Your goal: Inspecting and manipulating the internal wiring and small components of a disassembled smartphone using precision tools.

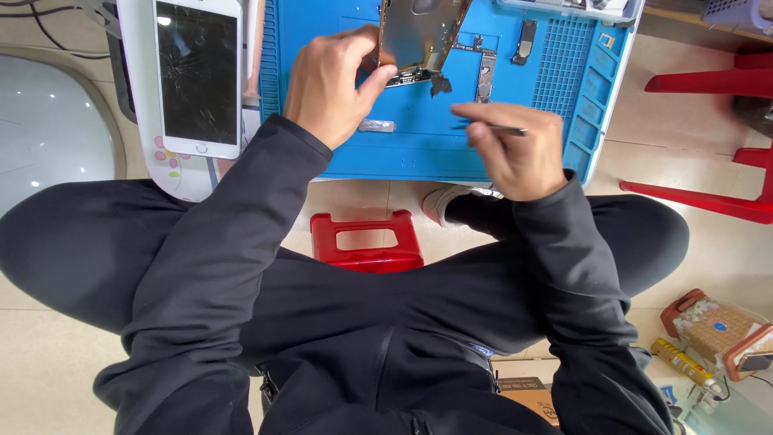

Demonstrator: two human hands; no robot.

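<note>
Fingers (372,80) of the left hand (330,84) pinch the near edge of a stripped metal phone housing (419,32), tilting it up off the blue repair mat (403,149). Its long axis runs away from the person, leaning slightly right. The right hand (515,149), fingers pressed together, grips thin tweezers (495,127) with the shaft lying left to right. The housing lies far and to the left of that hand; the left hand is the nearer one. A small grey part (377,126) lies on the mat between both hands. A cracked white phone (197,76) rests well apart on the left.
</note>
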